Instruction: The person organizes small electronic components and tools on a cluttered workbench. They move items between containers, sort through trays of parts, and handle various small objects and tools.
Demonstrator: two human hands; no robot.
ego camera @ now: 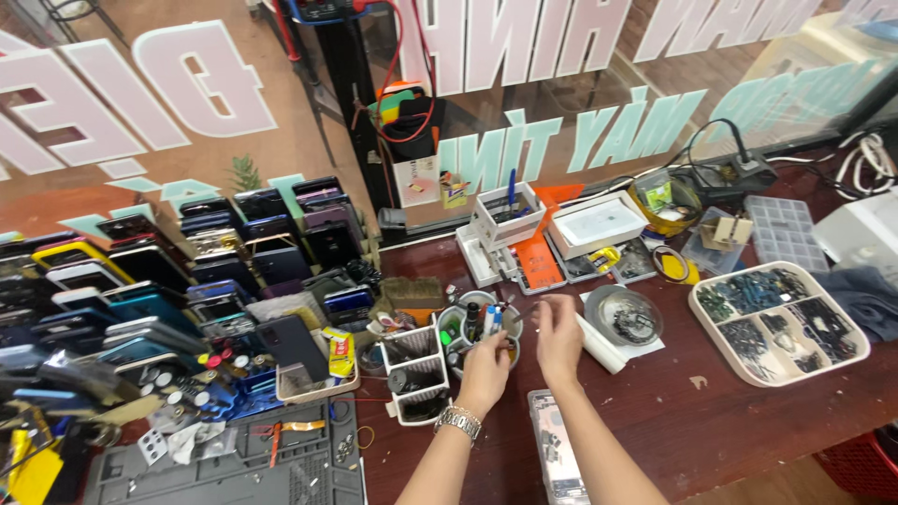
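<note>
Reaching into the round tool cup (468, 323) with the left hand (486, 369); fingers curled at the rim among pens and tools, can't tell if the grip has closed on anything. Right hand (558, 337) hovers just right of the cup, fingers loosely bent, grip released, nothing in it. Cup sits on the dark red table (673, 411), between a white compartment organiser (416, 374) and a round metal dish (625, 316). Opened phone (554, 454) lies between the forearms. Beige parts tray (781, 323) well right.
</note>
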